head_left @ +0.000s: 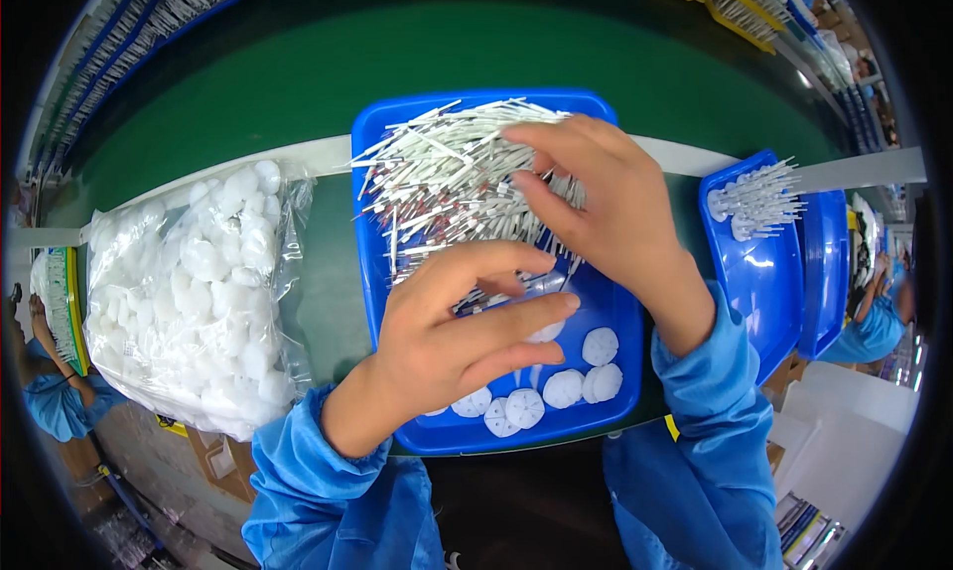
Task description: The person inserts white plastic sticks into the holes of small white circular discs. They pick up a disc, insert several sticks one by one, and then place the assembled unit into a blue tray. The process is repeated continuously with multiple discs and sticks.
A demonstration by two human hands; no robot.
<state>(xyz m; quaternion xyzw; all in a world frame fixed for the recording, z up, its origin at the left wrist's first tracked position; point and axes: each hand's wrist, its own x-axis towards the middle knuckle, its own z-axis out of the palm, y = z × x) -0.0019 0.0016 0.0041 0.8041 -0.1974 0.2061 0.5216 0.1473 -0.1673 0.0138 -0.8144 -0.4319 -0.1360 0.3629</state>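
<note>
A blue tray (618,312) lies in front of me. Its far part carries a heap of thin white sticks (437,163), some with reddish-brown parts. Over the right side of that heap is my right hand (611,198), its thumb and forefinger parted with nothing visible between them. My left hand (457,317) hovers above the tray's middle, fingers spread. A white disc (547,331) shows between its fingers; I cannot tell whether it touches them. Several round white discs with small holes (524,408) rest in the tray's near part, some partly hidden by my left hand.
Left of the tray sits a clear plastic bag (199,292) full of white round pieces. On the right, another blue tray (754,282) holds discs with sticks standing in them (754,201). Beyond a pale strip stretches a green surface (476,49). Other people's blue sleeves (60,403) show at both sides.
</note>
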